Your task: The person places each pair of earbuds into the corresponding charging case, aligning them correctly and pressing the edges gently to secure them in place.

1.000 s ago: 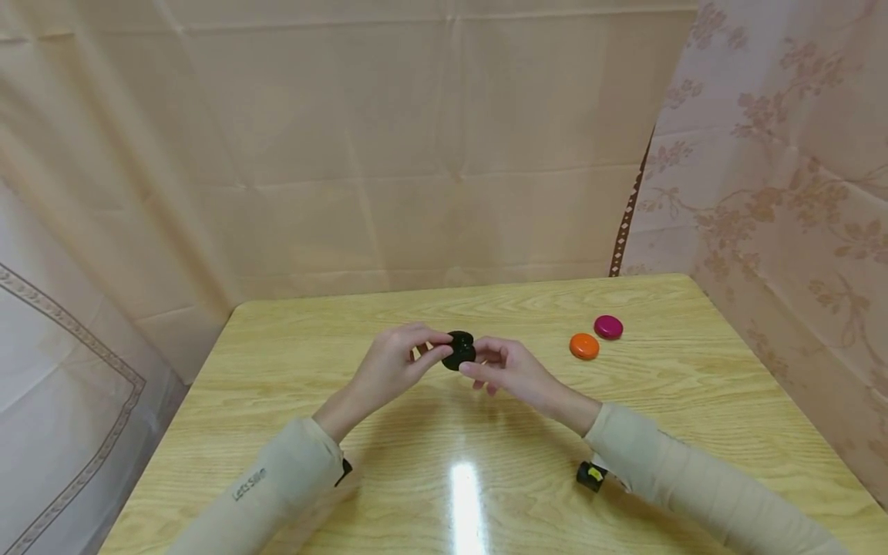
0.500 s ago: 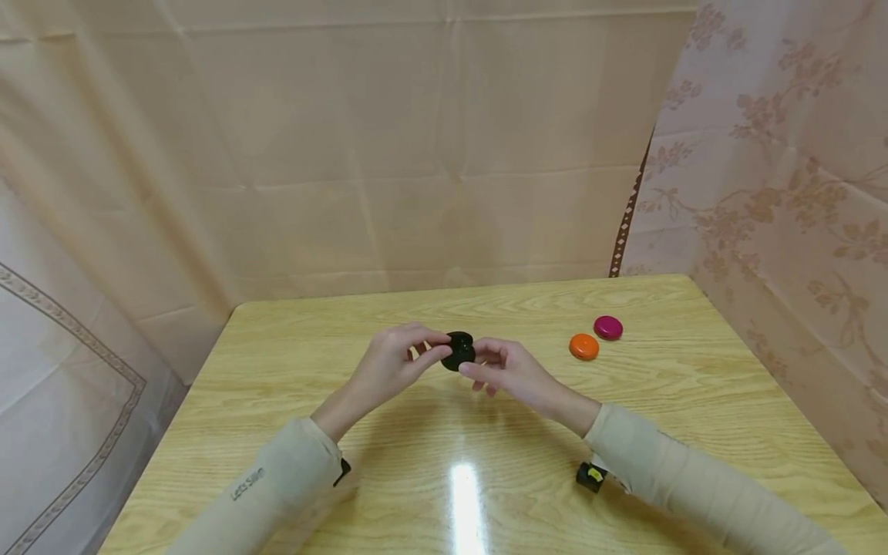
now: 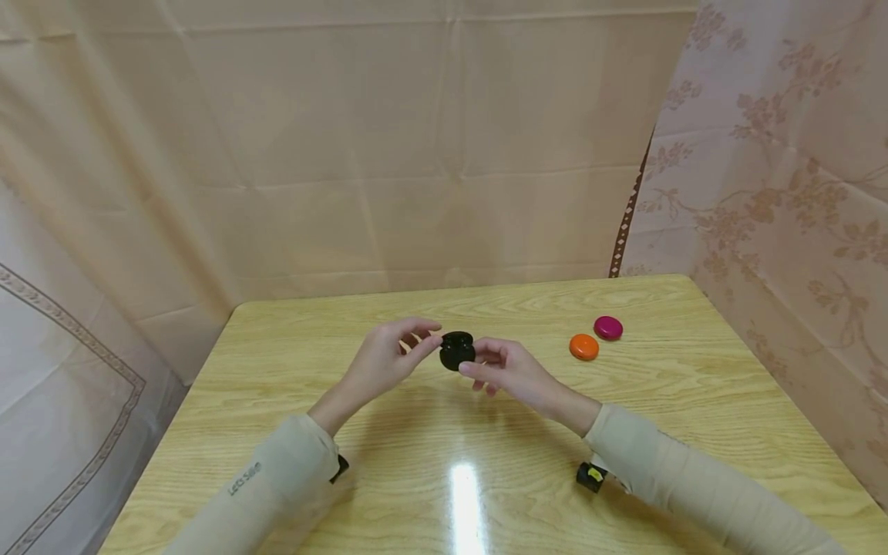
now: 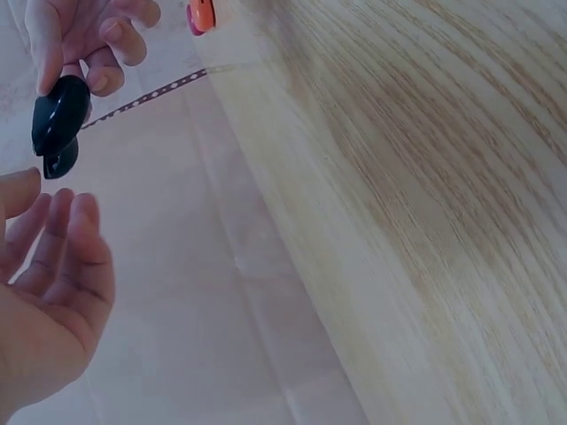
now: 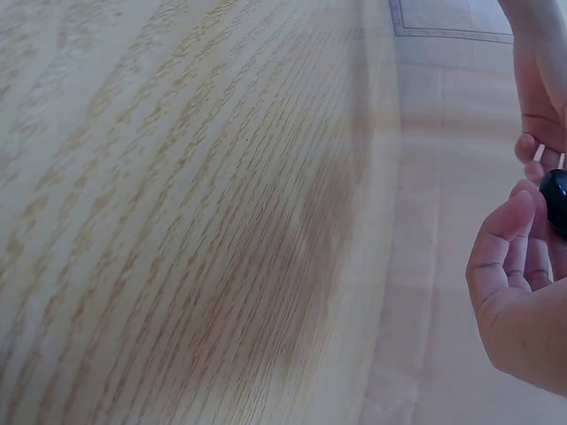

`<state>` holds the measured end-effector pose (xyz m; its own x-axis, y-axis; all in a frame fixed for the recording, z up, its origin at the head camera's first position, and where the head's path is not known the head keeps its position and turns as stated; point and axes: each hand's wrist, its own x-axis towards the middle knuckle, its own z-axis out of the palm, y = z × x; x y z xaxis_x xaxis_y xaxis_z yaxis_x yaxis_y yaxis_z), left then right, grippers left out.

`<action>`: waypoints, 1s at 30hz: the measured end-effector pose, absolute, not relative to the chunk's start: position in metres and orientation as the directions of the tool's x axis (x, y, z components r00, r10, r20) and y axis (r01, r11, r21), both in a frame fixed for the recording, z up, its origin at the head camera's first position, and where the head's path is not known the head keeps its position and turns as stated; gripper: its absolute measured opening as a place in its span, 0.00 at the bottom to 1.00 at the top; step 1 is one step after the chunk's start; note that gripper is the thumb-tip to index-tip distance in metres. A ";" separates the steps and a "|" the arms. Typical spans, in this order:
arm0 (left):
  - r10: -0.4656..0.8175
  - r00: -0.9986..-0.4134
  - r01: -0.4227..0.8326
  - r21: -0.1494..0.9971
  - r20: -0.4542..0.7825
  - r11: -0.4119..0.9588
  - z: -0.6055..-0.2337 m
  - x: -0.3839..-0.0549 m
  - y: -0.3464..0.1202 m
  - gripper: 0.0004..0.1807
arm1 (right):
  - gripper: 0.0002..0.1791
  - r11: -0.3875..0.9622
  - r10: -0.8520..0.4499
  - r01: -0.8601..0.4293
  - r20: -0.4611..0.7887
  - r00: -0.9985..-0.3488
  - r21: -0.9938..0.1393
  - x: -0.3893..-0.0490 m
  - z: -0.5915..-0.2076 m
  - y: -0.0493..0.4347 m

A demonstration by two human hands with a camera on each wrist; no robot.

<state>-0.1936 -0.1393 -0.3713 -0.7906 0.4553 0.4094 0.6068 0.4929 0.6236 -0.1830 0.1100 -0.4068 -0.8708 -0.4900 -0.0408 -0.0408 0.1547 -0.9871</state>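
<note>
A small round glossy black case (image 3: 456, 353), with two rounded parts and a notch between them, is held up over the middle of the table. My right hand (image 3: 509, 373) pinches its right side, thumb in front and fingers behind. At its left edge is my left hand (image 3: 391, 356), the thumb tip right at the case and the other fingers spread away from it. The left wrist view shows the black case (image 4: 60, 119) edge-on, its two parts standing at an angle. Only part of the case (image 5: 556, 199) shows in the right wrist view.
An orange round case (image 3: 584, 347) and a magenta round case (image 3: 608, 327) lie close together on the wooden table (image 3: 291, 339), right of my hands. Beige curtain (image 3: 416, 154) hangs behind the table, and flowered cloth (image 3: 798, 193) along the right.
My left index finger has lifted off the black case, and the left hand has shifted slightly left. The right hand and the case stay almost where they were.
</note>
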 end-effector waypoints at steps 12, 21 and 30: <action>0.556 -0.814 0.473 0.746 0.168 0.468 -0.379 -0.198 -0.143 0.17 | 0.19 0.154 -0.501 -0.044 -0.040 -0.864 -0.987 -0.184 -0.410 0.108; 0.553 -0.817 0.461 0.761 0.164 0.455 -0.378 -0.197 -0.143 0.16 | 0.19 0.160 -0.505 -0.039 -0.047 -0.862 -0.986 -0.184 -0.410 0.107; 0.538 -0.822 0.468 0.761 0.188 0.449 -0.378 -0.196 -0.143 0.16 | 0.19 0.162 -0.502 -0.039 -0.048 -0.863 -0.986 -0.185 -0.409 0.106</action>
